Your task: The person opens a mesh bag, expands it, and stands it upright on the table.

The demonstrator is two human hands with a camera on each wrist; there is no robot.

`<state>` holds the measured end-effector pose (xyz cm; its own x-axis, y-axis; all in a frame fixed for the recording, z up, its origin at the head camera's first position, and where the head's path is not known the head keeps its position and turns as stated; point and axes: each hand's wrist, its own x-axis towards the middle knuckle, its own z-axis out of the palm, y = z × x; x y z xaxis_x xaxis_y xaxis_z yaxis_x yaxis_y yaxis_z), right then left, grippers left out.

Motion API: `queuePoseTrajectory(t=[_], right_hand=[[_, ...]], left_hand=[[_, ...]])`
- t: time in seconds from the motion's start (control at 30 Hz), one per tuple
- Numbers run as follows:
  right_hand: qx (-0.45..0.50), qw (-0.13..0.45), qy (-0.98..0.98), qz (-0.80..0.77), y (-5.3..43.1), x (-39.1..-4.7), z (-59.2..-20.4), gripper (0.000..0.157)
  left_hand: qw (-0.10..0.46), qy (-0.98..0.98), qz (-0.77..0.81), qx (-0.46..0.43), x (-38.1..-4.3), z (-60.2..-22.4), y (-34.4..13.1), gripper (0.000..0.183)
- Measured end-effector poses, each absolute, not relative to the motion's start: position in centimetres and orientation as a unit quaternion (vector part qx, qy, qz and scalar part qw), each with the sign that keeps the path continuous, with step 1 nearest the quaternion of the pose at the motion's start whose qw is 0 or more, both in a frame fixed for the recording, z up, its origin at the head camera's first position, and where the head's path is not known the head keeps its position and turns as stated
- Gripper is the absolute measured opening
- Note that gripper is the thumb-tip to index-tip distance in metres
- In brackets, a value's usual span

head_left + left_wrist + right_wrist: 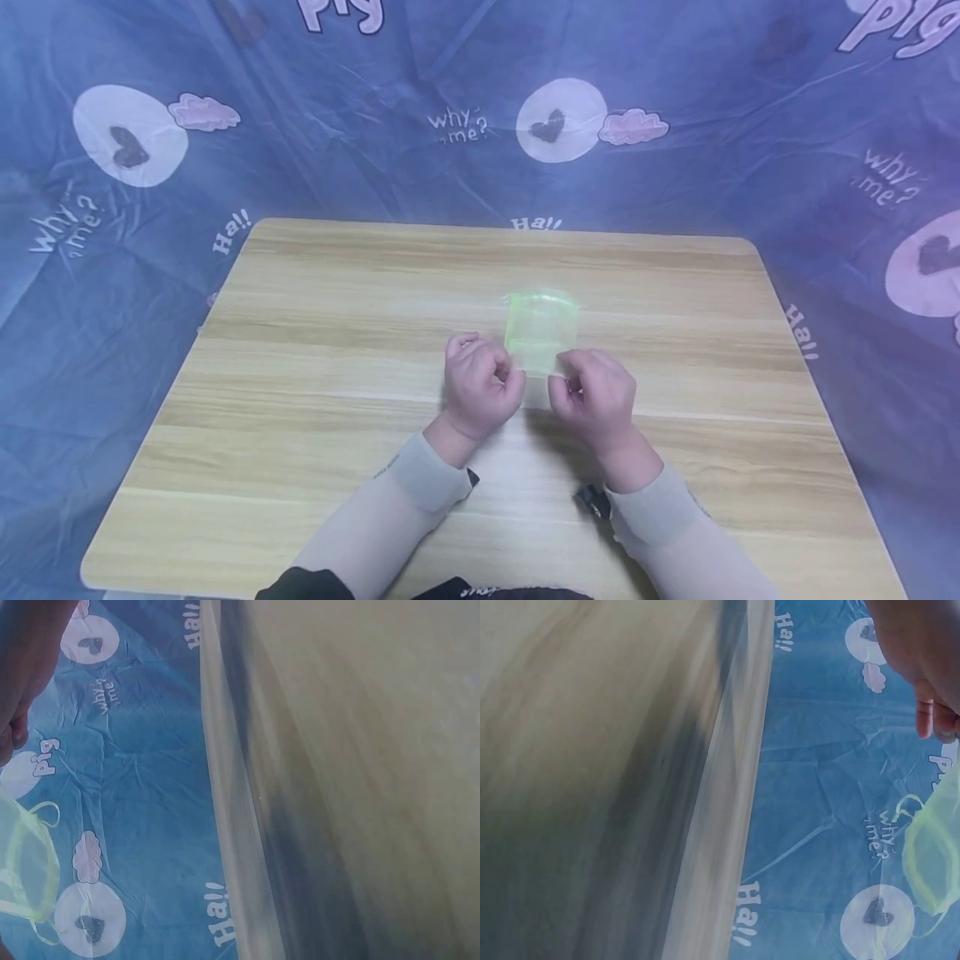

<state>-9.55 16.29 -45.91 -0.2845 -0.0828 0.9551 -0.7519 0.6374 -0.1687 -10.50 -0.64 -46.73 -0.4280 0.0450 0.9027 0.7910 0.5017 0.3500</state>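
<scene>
A sheer yellow-green drawstring pouch (542, 327) is held up over the middle of the table. Its near corners are pinched by my left hand (483, 379) and my right hand (594, 392), one at each side, with thumbs against curled fingers. The pouch's mouth points away from me. In the left wrist view the pouch (30, 859) shows its rim and thin cord loops at the sides. The right wrist view shows the pouch (932, 851) with its mouth spread in an oval, below the right hand (934, 675). The left hand (26, 671) is partly cut off at the frame edge.
A wood-grain table (300, 400) with rounded corners lies under both hands. Behind and beside it hangs a blue printed cloth (375, 158). A dark wrist-camera mount (592, 502) sits at the right wrist, below the light sleeve (660, 508).
</scene>
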Motion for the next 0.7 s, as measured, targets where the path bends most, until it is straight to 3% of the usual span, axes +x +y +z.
queuePoseTrajectory(t=[0.7], right_hand=[[0.306, 0.569, -0.696, 0.314, 16.11, -9.15, -45.01, 0.015]], left_hand=[[0.521, -0.692, -0.387, -0.317, -10.55, -47.03, -0.62, 0.019]])
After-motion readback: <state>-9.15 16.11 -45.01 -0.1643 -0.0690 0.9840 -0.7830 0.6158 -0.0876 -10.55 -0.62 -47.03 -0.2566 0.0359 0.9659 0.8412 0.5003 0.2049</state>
